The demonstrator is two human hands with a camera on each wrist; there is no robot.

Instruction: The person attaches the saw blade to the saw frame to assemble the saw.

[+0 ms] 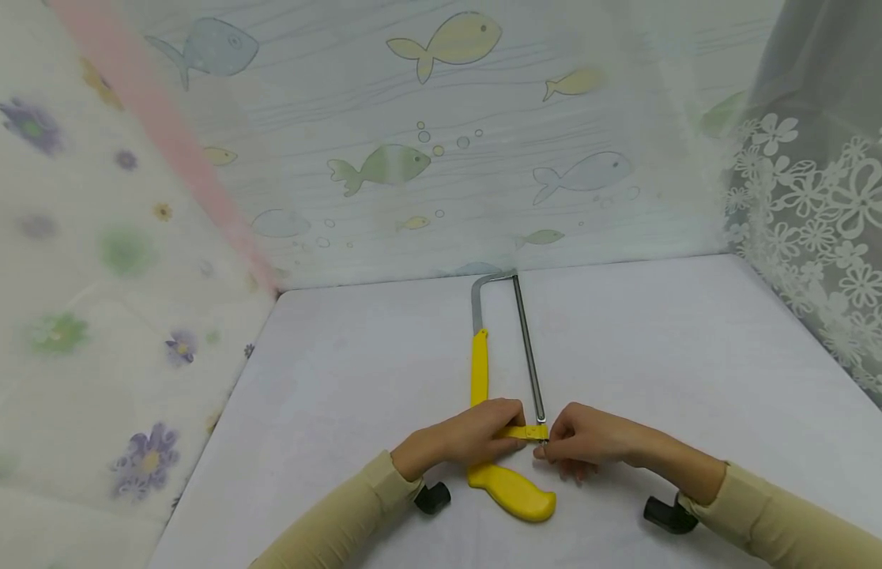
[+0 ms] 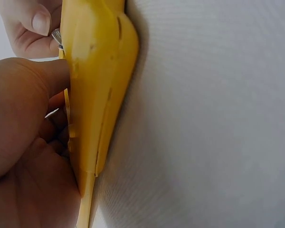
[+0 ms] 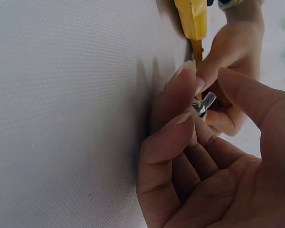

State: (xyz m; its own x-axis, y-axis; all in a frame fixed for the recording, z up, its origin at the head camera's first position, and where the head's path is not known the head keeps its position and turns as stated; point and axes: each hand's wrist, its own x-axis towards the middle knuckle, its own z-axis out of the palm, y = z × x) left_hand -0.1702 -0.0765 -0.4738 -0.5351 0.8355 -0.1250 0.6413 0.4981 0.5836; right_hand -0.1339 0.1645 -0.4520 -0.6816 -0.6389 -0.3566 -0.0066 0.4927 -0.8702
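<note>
A hacksaw [image 1: 480, 367] with a yellow frame and grip lies on the white tabletop, its dark blade [image 1: 528, 348] on the right side. My left hand [image 1: 476, 433] holds the frame at the yellow crosspiece [image 1: 528, 432] above the grip [image 1: 519, 494]. Close by, the right hand [image 1: 590, 436] has its fingers curled at the small metal wing nut [image 3: 208, 100] at the blade's near end. Beside the wing nut, the thumb shows slightly apart in the right wrist view. Part of the frame is hidden under the left hand.
White cloth covers the tabletop [image 1: 356, 340]. Fish-printed fabric [image 1: 448, 197] hangs along the back, with flower-printed fabric [image 1: 78, 276] on the left and a lace curtain [image 1: 818, 190] on the right. Black wrist mounts [image 1: 669, 514] sit below the hands.
</note>
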